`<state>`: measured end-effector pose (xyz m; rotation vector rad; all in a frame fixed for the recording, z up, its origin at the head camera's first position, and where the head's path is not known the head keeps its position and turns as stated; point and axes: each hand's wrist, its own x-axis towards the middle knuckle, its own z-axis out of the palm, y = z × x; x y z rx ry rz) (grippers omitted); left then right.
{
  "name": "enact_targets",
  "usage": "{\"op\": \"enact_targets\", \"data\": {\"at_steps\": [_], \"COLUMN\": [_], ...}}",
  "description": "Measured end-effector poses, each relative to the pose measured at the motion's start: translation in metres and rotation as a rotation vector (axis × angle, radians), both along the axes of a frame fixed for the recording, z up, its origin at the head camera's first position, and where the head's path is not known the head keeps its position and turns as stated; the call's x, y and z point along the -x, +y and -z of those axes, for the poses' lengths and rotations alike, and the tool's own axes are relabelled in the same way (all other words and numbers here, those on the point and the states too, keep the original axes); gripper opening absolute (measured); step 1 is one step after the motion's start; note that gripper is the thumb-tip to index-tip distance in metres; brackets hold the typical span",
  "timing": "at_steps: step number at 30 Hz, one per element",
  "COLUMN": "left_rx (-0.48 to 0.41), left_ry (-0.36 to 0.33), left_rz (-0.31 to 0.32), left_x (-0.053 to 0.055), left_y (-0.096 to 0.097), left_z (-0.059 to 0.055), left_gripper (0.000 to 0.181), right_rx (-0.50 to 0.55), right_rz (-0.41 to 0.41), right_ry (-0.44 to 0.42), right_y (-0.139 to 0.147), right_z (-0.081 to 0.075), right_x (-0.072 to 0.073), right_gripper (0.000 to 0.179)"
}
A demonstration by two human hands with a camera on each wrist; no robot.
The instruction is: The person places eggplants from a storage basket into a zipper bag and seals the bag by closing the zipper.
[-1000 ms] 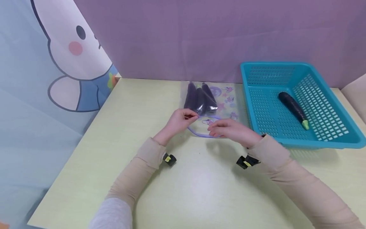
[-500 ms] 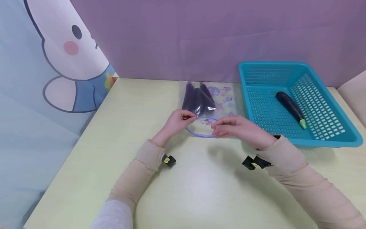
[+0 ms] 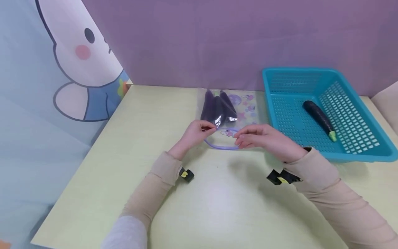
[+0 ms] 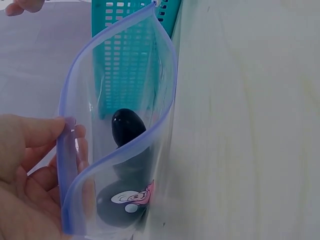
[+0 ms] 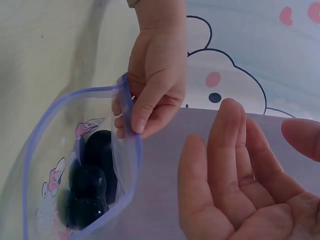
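A clear zip bag point(image 3: 245, 116) with a purple-blue zip edge and cartoon prints lies on the table, its mouth spread toward me. Inside it are three dark eggplants point(image 3: 218, 110), whose rounded ends show in the right wrist view point(image 5: 87, 182). My left hand point(image 3: 196, 133) pinches the bag's upper zip edge point(image 4: 64, 165) between thumb and fingers. Beside the right end of the mouth, my right hand point(image 3: 264, 140) hovers with fingers extended and thumb apart; nothing is in it in the right wrist view. One more eggplant point(image 3: 319, 119) rests in the teal basket point(image 3: 311, 155).
The basket, with perforated walls, stands to the right of the bag on the pale table point(image 3: 199, 207). A purple cloth point(image 3: 230, 41) hangs behind the table's far edge, and a blue cartoon curtain point(image 3: 28, 138) at the left.
My right hand has shifted rightward and slightly up, away from the middle of the bag's mouth. My left hand keeps its pinch, and the eggplants have stayed in place.
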<state>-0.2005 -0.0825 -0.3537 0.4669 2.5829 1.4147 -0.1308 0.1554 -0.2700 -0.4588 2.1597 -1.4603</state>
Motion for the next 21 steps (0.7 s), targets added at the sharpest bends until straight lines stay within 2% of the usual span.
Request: {"op": "enact_targets", "data": {"at_steps": [3, 7, 13, 16, 19, 21], "left_rx": [-0.004, -0.01, -0.008, -0.007, -0.001, 0.001], "left_ry": [-0.009, -0.011, -0.009, -0.003, 0.004, 0.007], "left_rz": [-0.007, -0.006, -0.012, -0.006, 0.004, 0.009], "left_x": [0.0, 0.0, 0.0, 0.0, -0.001, -0.001], "left_y": [0.0, -0.001, -0.004, -0.005, -0.006, -0.006], "left_z": [0.003, 0.006, 0.008, 0.008, 0.009, 0.009], "left_gripper": [0.017, 0.017, 0.017, 0.017, 0.017, 0.017], "right_rx": [-0.005, -0.017, -0.056, -0.043, 0.006, 0.043], "right_rz": [0.018, 0.081, 0.209, 0.246, 0.231, 0.212], "right_ry": [0.014, 0.042, 0.096, 0.07, 0.015, -0.038], "right_y": [0.004, 0.017, 0.056, 0.084, 0.112, 0.126], "right_z": [-0.004, -0.014, -0.024, -0.024, -0.02, -0.015], "right_x": [0.002, 0.008, 0.03, 0.048, 0.065, 0.075], "right_gripper": [0.037, 0.04, 0.045, 0.035, 0.021, 0.023]}}
